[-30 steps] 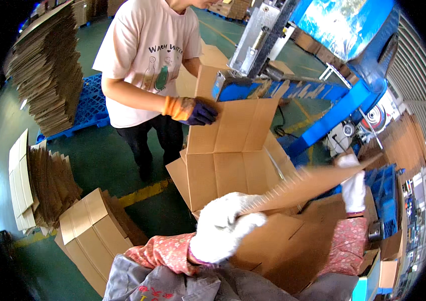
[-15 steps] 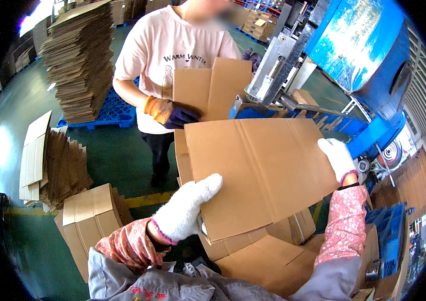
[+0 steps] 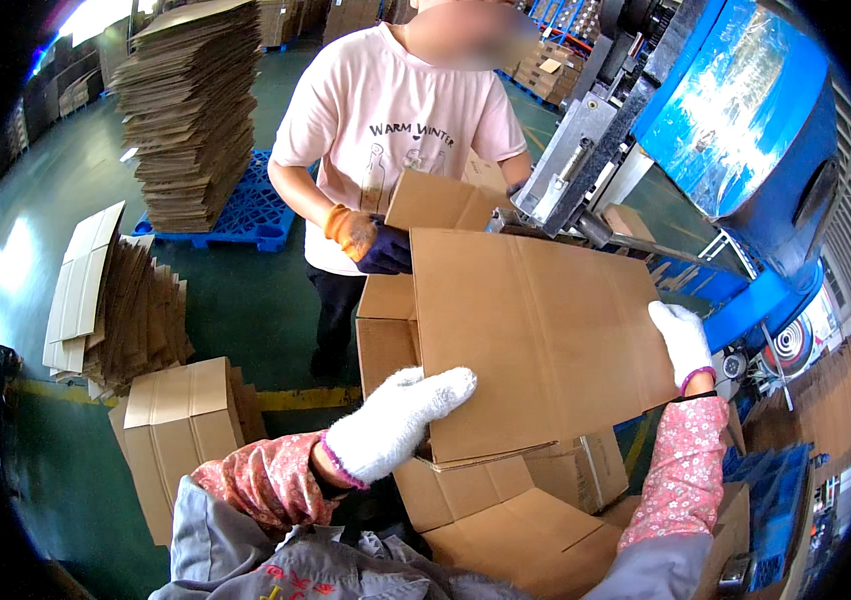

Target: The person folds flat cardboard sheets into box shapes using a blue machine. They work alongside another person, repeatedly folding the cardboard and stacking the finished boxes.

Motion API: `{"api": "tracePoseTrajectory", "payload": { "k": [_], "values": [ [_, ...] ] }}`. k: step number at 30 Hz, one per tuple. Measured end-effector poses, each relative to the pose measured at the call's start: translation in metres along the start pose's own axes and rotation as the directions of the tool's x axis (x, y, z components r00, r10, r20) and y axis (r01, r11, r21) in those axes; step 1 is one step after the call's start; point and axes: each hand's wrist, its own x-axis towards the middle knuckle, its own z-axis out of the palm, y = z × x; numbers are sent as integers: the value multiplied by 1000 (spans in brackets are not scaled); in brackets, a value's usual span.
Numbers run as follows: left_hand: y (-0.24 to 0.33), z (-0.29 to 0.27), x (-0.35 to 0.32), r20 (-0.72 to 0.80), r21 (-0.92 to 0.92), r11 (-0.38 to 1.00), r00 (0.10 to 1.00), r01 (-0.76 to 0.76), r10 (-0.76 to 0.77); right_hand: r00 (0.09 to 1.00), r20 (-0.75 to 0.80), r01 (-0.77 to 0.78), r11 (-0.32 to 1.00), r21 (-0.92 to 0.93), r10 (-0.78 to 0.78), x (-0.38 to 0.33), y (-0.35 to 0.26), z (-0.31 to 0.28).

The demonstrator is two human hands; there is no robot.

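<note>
A folded flat cardboard box [image 3: 545, 340] is held tilted in front of me. My left hand [image 3: 400, 420], in a white knit glove, grips its lower left edge with the thumb on top. At the right edge my gloved right hand [image 3: 682, 345] has hold of the same box; some fingers are hidden behind it. Beneath lie more cardboard boxes [image 3: 525, 525], partly opened. Across from me a co-worker's gloved hand [image 3: 370, 240], orange and dark, touches another cardboard box [image 3: 435, 203] beside the blue-armed machine [image 3: 735, 110].
A tall stack of flat cardboard [image 3: 190, 120] stands on a blue pallet [image 3: 270, 215] at the far left. Nearer are a leaning cardboard bundle [image 3: 135, 310] and folded boxes [image 3: 185, 425] on the green floor. The machine's metal head [image 3: 570, 165] juts in above the held box.
My hands and the held box have shifted slightly right in the picture. The co-worker's cardboard box has tipped lower, toward the machine head. The whole view has shifted a little too.
</note>
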Motion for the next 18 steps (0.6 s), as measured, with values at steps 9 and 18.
{"api": "tracePoseTrajectory", "payload": {
  "k": [9,18],
  "values": [
    [-1,0,11,-5,-93,987,991,-130,130,999,-44,14,997,75,-10,25,2,-2],
    [-2,-18,90,-131,327,800,814,-503,565,999,-19,35,992,-119,-38,103,8,6]
  ]
}}
